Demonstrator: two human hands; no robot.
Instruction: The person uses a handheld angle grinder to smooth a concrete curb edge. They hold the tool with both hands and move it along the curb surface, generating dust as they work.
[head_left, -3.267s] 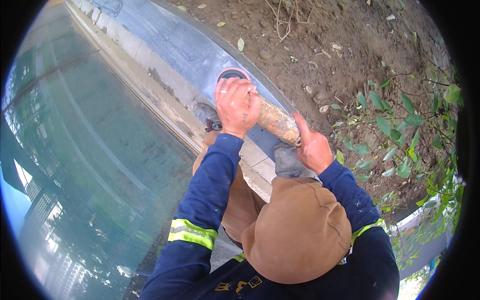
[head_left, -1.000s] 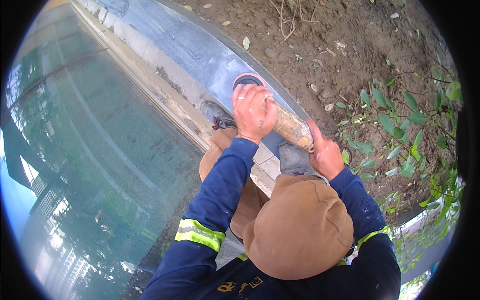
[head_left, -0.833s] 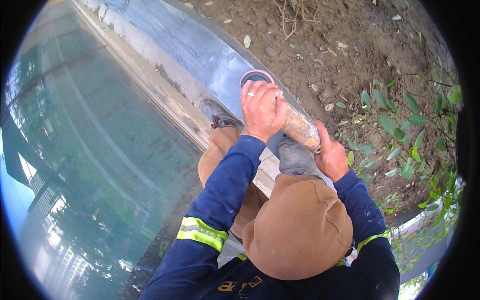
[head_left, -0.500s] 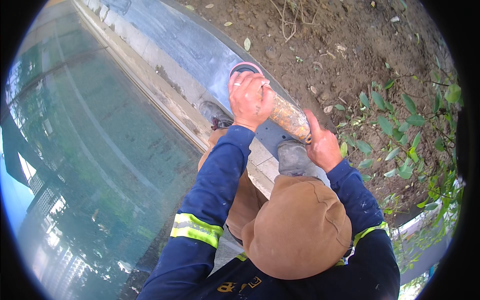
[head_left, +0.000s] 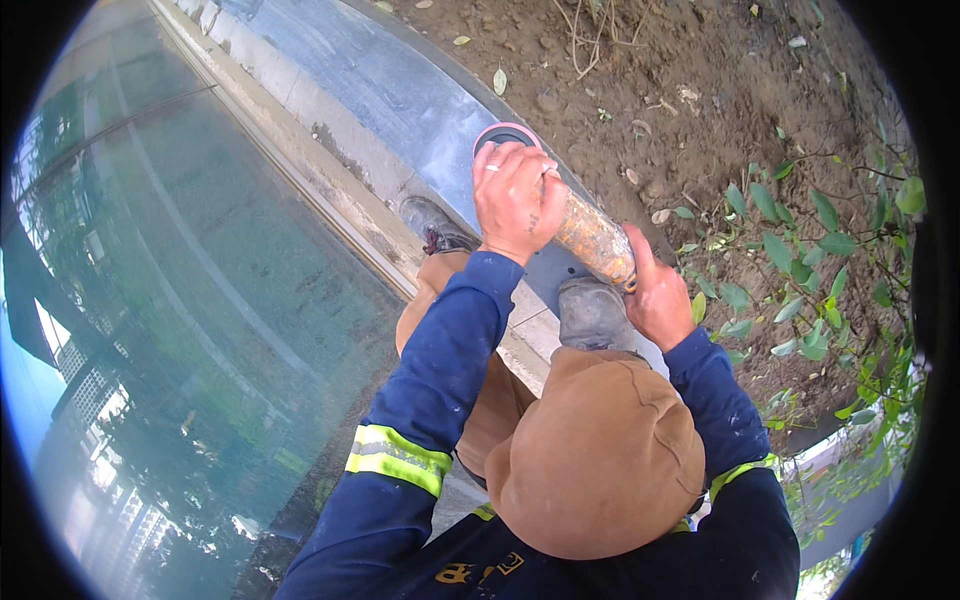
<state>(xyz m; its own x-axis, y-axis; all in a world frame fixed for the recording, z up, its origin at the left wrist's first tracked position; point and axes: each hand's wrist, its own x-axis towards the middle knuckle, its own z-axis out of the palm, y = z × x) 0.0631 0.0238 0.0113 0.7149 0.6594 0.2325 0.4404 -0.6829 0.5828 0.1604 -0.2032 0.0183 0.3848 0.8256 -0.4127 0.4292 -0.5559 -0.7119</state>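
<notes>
A worn angle grinder point(head_left: 592, 238), its body blotched orange and grey, lies slantwise across the pale grey stone strip point(head_left: 385, 85). At its far end a dark round disc with a pink rim point(head_left: 507, 133) rests against the strip, by the soil edge. My left hand point(head_left: 517, 200) is closed over the grinder's head, with a ring on one finger, and hides much of that end. At the rear end my right hand point(head_left: 660, 295) grips the body, its thumb side showing and the other fingers mostly hidden. Pale dust whitens the strip beside the disc.
Left of a narrow ledge point(head_left: 290, 180) stretches a large reflective glass pane point(head_left: 200, 300). Bare soil point(head_left: 640, 90) and leafy shrub branches point(head_left: 810, 260) lie to the right. My grey boots point(head_left: 597, 315) and brown-trousered knee point(head_left: 595, 450) are close below the grinder.
Both hands and the grinder have shifted slightly to the right, with the disc closer to the strip's soil-side edge. The grip of each hand looks the same.
</notes>
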